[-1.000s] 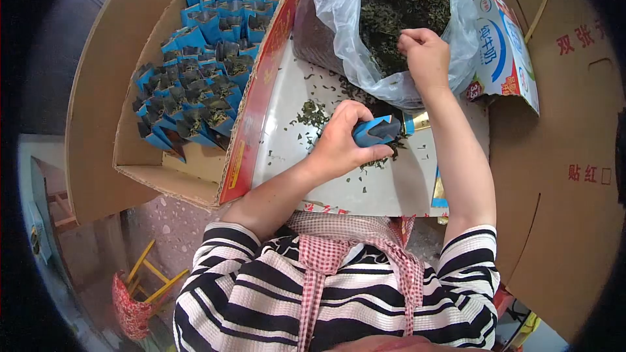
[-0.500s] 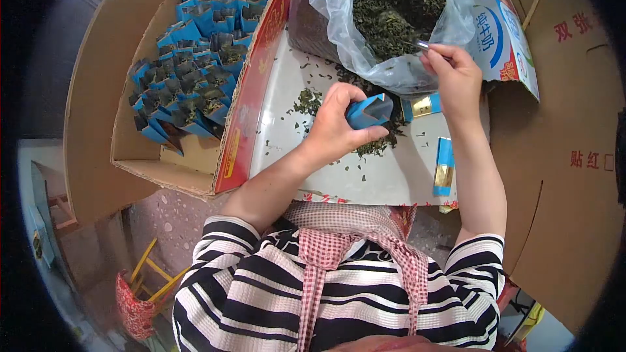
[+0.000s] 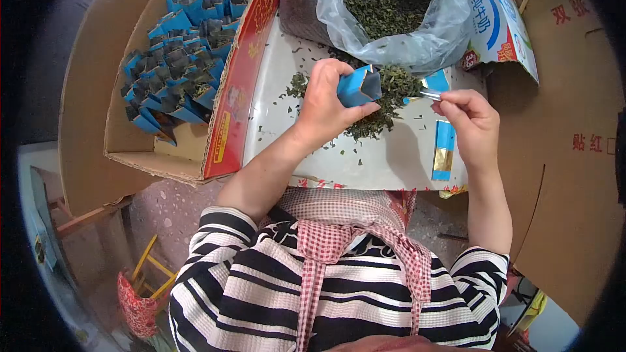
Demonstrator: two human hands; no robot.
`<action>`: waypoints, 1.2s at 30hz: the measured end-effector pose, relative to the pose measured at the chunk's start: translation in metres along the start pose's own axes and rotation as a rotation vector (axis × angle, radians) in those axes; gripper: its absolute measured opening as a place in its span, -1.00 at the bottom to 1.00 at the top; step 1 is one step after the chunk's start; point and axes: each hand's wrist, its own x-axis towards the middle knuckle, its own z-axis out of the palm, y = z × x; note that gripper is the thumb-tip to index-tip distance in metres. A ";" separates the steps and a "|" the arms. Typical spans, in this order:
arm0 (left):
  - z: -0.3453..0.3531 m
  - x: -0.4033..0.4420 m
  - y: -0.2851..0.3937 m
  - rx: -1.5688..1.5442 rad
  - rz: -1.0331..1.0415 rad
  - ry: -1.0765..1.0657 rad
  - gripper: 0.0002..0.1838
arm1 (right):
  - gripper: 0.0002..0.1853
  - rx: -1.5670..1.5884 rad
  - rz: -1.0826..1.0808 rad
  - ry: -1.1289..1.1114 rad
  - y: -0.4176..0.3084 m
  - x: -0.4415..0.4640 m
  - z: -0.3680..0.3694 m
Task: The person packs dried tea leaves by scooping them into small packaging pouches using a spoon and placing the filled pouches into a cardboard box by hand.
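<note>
Left hand (image 3: 324, 101): fingers and thumb wrapped around a blue packet (image 3: 357, 87), gripping its sides. Right hand (image 3: 475, 120): thumb and fingers closed on the handle of a metal spoon (image 3: 428, 95).

Orientation: the packet lies between the 2 hands, with its base towards the left palm. Its long axis runs roughly crosswise, and its open mouth faces the right hand, tilted upward. The spoon handle points from the right fingertips towards that mouth. Leaves (image 3: 401, 81) cover the far end of the spoon, just beside the mouth; whether they touch the packet cannot be told. The left hand is the nearer to the packet; the right hand stands apart from it by the spoon's reach.

Surroundings: loose leaves also lie on the desk (image 3: 385, 176) below and around the left hand. The bag (image 3: 391, 54), open and holding more leaves, stands beyond both hands. A box (image 3: 218, 146) of upright blue packets is to the left of the left hand. A flat packet (image 3: 443, 150) lies nearer the body than the right hand, slightly to its left. A milk carton (image 3: 499, 26) stands beyond the right hand.
</note>
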 end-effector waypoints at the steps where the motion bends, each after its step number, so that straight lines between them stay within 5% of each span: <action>1: 0.000 0.000 0.000 0.018 0.014 -0.003 -0.35 | -0.91 -0.068 -0.019 -0.025 0.000 -0.001 -0.001; 11: 0.006 -0.004 -0.003 0.062 0.132 -0.007 -0.27 | -0.90 -0.285 0.008 -0.165 -0.020 0.015 0.003; 19: 0.008 -0.007 0.001 -0.011 0.105 -0.012 -0.26 | -0.93 -0.649 -0.413 -0.281 -0.047 0.031 0.035; 23: 0.007 -0.009 0.005 -0.061 0.027 -0.070 -0.26 | -0.94 -0.726 -0.445 -0.369 -0.064 0.039 0.047; 29: 0.005 -0.009 0.004 -0.079 0.031 -0.065 -0.27 | -0.86 -0.567 -0.194 -0.446 -0.065 0.065 0.040; 32: 0.006 -0.007 0.004 -0.068 0.026 -0.047 -0.28 | -0.86 -0.314 0.169 -0.374 -0.069 0.071 0.029; 36: 0.005 -0.009 0.004 -0.106 -0.008 -0.062 -0.27 | -0.88 -0.082 0.262 -0.368 -0.065 0.090 0.000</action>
